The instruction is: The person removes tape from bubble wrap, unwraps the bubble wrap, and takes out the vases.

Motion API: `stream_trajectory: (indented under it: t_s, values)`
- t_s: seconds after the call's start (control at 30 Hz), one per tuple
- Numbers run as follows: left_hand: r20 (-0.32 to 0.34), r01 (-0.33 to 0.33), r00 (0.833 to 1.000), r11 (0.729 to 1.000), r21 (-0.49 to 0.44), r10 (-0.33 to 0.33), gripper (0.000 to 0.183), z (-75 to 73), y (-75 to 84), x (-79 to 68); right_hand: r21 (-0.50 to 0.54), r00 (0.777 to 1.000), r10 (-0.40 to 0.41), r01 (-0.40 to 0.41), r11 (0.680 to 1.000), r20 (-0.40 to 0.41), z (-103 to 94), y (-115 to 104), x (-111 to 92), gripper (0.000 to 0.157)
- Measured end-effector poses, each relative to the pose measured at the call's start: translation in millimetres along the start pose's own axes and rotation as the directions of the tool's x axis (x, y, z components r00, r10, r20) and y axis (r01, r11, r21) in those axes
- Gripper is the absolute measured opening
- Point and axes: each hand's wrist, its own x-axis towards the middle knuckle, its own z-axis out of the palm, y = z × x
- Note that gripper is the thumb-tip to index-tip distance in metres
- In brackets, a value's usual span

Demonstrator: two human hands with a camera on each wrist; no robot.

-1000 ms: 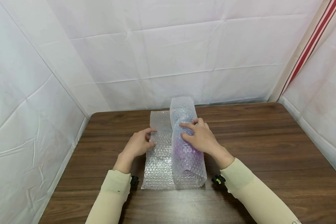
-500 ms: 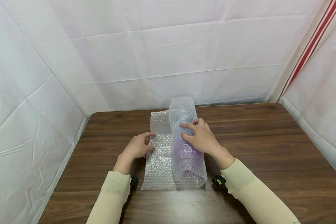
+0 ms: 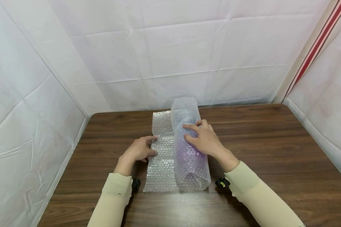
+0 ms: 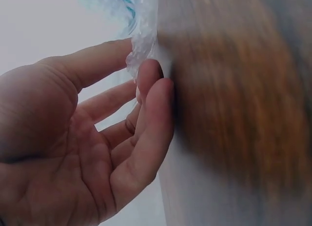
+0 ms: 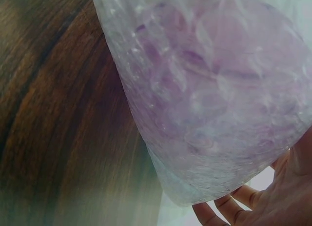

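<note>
A sheet of bubble wrap lies on the table, its right part rolled round a bundle that shows purple toward the front and bluish toward the back. What is inside the roll is veiled by the plastic. My left hand holds the sheet's left edge, thumb on top and other fingers bent beneath it. Over the roll's right side, my right hand grips it with thumb and forefinger on top. In the right wrist view that hand's fingers curve against the roll.
The brown wood-grain table runs back to a white sheet wall. More white sheeting stands at left and right, with a red-striped strip in the right corner. Dark camera mounts sit at both wrists.
My left hand has slid slightly toward me along the sheet's edge. The flat left part of the bubble wrap lies a bit smoother at the back. The right hand stays on the roll.
</note>
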Motion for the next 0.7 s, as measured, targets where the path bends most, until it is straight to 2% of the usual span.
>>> stream_trajectory:
  t_s: [0.33,0.57,0.7]
  values:
    - [0.012,0.013,1.0,0.999,-0.037,-0.012,0.065,4.0,3.5,-0.3,0.002,0.999,-0.004,0.004,1.0,0.031,-6.2,1.7,-2.2,0.048]
    - [0.019,0.022,1.0,0.999,-0.045,-0.021,0.065,3.9,2.1,-0.1,-0.065,0.997,0.02,-0.015,0.998,0.08,-12.3,-7.9,-1.1,0.051]
    - [0.02,0.031,0.999,0.998,-0.049,-0.03,0.066,3.6,0.7,-0.5,-0.114,0.993,0.062,-0.051,0.992,0.098,-13.3,-17.7,-0.6,0.058]
